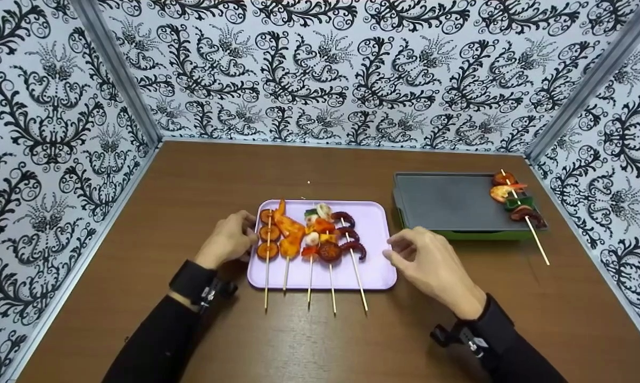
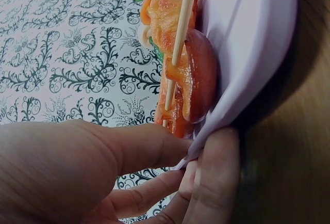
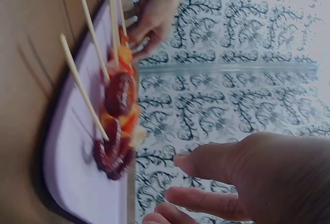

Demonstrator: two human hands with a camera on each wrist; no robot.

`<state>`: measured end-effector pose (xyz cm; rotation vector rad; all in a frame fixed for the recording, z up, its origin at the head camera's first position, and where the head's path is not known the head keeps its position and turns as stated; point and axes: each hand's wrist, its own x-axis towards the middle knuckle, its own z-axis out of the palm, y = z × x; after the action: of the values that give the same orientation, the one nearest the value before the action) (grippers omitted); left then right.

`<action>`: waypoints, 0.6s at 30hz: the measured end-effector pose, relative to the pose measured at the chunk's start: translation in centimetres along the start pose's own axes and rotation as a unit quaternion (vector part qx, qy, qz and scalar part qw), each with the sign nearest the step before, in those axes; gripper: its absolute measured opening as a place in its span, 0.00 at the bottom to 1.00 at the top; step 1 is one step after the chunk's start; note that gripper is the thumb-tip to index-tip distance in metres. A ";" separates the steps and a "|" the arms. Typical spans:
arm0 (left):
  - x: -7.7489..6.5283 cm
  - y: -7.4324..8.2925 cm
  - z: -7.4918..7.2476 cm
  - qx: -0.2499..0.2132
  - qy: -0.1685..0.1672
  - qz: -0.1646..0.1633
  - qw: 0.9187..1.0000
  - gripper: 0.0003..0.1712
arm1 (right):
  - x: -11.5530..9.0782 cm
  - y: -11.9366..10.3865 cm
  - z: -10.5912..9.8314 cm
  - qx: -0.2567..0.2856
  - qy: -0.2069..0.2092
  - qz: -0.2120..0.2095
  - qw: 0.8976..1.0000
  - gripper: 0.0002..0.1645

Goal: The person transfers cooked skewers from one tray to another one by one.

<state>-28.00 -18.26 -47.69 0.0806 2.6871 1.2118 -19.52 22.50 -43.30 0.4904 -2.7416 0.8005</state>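
Note:
A lilac tray [image 1: 375, 266] lies on the table with several food skewers side by side. My left hand [image 1: 228, 239] is at its left edge; in the left wrist view the thumb and fingers [image 2: 219, 167] pinch the rim. Nearest that hand is a skewer of round brown slices [image 1: 268, 232], then an orange one [image 1: 291, 238]. Mixed vegetable skewers [image 1: 320, 223] lie mid-tray, and an octopus-tentacle skewer [image 1: 354, 247] lies rightmost. My right hand [image 1: 431, 260] hovers by the tray's right edge, holding nothing, its thumb and fingers apart.
At the back right stands a grill with a dark grey plate [image 1: 442, 202] and green base [image 1: 479, 235]. One mixed skewer [image 1: 516, 199] lies across its right end, stick overhanging the front. Patterned walls [image 1: 320, 69] enclose the brown table [image 1: 213, 170].

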 end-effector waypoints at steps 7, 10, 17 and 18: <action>0.1 0.0 0.1 -0.015 -0.001 -0.006 1.000 0.22 | 0.1 0.9 -2.1 0.008 0.013 0.013 1.000 0.15; 0.1 0.0 0.1 -0.017 -0.001 -0.006 1.000 0.22 | 0.1 1.3 -2.9 0.010 0.012 0.026 1.000 0.17; -0.1 0.0 0.1 -0.020 0.002 -0.003 1.000 0.22 | 0.2 2.4 -4.4 -0.014 0.036 0.026 0.999 0.20; -0.1 0.0 0.2 -0.021 0.002 -0.002 1.000 0.22 | 0.2 2.5 -4.6 -0.017 0.040 0.027 0.999 0.21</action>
<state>-27.87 -18.16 -47.78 0.0662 2.6627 1.2669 -20.06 27.00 -40.66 0.3717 -2.7003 0.7683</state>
